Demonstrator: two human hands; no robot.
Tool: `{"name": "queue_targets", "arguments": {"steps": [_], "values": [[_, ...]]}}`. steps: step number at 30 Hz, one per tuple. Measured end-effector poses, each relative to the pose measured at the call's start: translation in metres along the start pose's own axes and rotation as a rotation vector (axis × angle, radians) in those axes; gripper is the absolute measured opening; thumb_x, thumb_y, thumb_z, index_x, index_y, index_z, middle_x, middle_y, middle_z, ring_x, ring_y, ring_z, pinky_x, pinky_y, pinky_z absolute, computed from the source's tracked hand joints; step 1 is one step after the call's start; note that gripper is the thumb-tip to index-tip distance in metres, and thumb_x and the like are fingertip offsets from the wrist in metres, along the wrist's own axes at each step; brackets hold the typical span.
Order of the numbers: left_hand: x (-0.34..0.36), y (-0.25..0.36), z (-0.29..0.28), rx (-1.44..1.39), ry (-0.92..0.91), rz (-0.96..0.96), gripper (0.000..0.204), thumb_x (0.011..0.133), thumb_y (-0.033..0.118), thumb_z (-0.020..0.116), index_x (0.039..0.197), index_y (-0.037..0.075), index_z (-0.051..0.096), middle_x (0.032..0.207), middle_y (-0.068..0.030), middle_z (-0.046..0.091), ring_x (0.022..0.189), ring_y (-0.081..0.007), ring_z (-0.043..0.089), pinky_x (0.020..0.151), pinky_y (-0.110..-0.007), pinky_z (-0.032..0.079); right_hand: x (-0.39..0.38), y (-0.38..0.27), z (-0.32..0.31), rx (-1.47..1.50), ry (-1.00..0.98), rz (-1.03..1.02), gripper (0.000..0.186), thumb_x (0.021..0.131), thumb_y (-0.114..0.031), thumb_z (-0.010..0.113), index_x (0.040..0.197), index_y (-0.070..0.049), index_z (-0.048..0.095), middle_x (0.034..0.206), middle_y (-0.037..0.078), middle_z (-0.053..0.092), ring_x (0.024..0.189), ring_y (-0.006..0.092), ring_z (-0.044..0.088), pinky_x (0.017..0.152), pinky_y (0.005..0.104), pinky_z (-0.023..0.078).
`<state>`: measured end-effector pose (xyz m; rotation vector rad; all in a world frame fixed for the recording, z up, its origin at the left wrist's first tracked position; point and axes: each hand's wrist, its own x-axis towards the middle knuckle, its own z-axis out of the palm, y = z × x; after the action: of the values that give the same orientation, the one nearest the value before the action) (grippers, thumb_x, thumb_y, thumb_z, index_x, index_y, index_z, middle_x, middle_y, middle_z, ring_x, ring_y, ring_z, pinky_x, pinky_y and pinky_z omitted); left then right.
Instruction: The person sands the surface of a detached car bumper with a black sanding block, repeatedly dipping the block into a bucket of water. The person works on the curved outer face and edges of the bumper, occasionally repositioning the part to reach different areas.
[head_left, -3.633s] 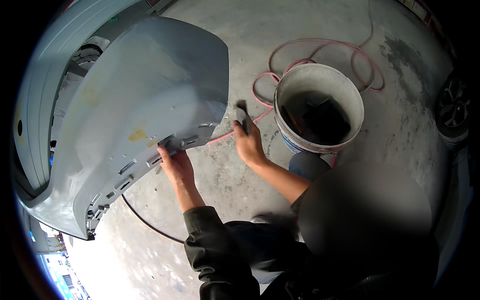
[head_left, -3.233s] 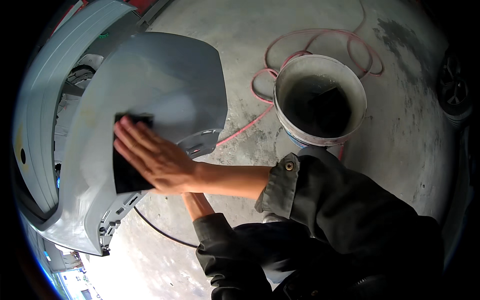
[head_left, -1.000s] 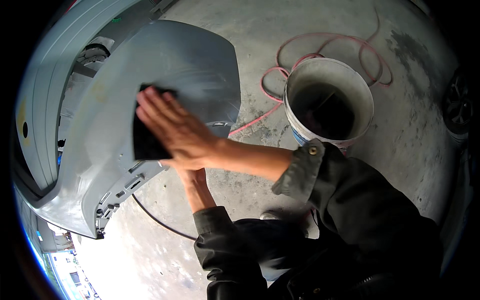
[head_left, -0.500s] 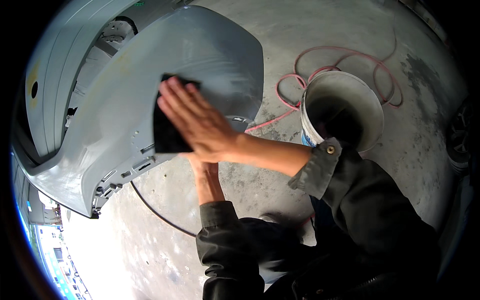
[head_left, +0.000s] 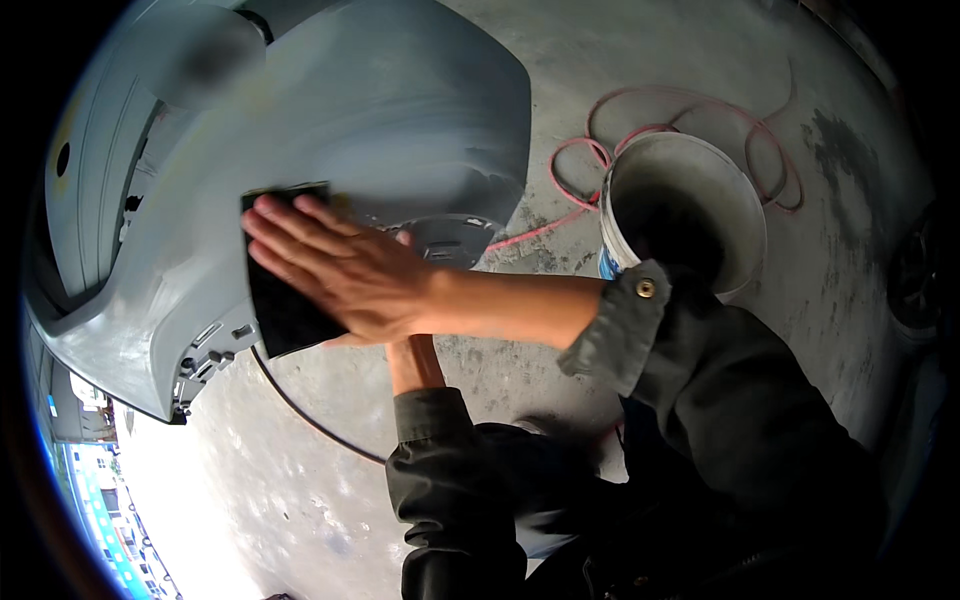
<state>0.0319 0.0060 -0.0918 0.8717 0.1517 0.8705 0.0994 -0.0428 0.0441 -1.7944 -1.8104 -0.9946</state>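
Note:
My right hand point(head_left: 345, 275) lies flat, fingers stretched, pressing a black sheet or pad point(head_left: 290, 330) onto a grey, curved car bumper point(head_left: 400, 90), which has faint yellowish patches and a row of slots along its lower edge. Behind it, my left hand point(head_left: 408, 352) is mostly hidden; its wrist shows below, and a fingertip shows against the bumper near the slotted edge, so its grip is unclear.
A second grey panel point(head_left: 80, 210) stands at the far left. A pale bucket point(head_left: 750, 200) with dark contents sits right of the bumper, beside a looped red hose point(head_left: 565, 147). A black cable point(head_left: 300, 410) crosses the concrete floor; a dark wheel point(head_left: 910, 280) is at the right edge.
My right hand and the black sheet have moved down and left across the bumper since half a second ago. About three seconds ago that hand was off the panel, beside the bucket.

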Motion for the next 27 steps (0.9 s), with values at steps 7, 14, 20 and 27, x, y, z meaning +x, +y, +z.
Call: {"name": "queue_targets", "arguments": {"steps": [7, 14, 20, 27], "values": [[0.026, 0.011, 0.016, 0.13, 0.115, -0.077, 0.045, 0.103, 0.021, 0.051, 0.144, 0.004, 0.043, 0.138, -0.0115, 0.054, 0.122, -0.023, 0.057, 0.104, -0.037, 0.047, -0.094, 0.07, 0.031, 0.463, 0.026, 0.101, 0.087, 0.092, -0.05, 0.052, 0.156, -0.003, 0.016, 0.164, 0.016, 0.009, 0.153, 0.0272, 0.007, 0.125, 0.0441, 0.008], [0.009, 0.016, 0.01, -0.038, 0.021, -0.1, 0.051, 0.106, 0.032, 0.043, 0.15, 0.006, 0.036, 0.154, -0.0068, 0.039, 0.139, -0.0227, 0.04, 0.116, -0.039, 0.034, -0.002, -0.003, 0.003, 0.218, 0.121, 0.037, 0.085, 0.096, -0.059, 0.04, 0.154, 0.0, 0.02, 0.163, 0.02, 0.008, 0.152, 0.0305, 0.007, 0.125, 0.0422, 0.007], [0.025, 0.018, 0.028, 0.113, 0.107, -0.119, 0.053, 0.106, 0.034, 0.043, 0.15, 0.006, 0.035, 0.154, -0.007, 0.038, 0.139, -0.0226, 0.04, 0.116, -0.039, 0.034, -0.068, 0.062, 0.028, 0.591, 0.1, 0.056, 0.092, 0.087, -0.045, 0.061, 0.155, -0.001, 0.016, 0.164, 0.019, 0.008, 0.152, 0.0282, 0.007, 0.125, 0.0437, 0.009], [0.014, 0.009, 0.014, 0.141, 0.118, -0.067, 0.056, 0.105, 0.037, 0.042, 0.151, 0.006, 0.033, 0.151, -0.0097, 0.042, 0.135, -0.0259, 0.045, 0.115, -0.04, 0.036, -0.004, 0.014, 0.011, 0.591, 0.121, 0.012, 0.07, 0.096, -0.027, 0.04, 0.156, -0.002, 0.014, 0.163, 0.021, 0.008, 0.152, 0.0316, 0.004, 0.125, 0.0433, 0.003]]}}
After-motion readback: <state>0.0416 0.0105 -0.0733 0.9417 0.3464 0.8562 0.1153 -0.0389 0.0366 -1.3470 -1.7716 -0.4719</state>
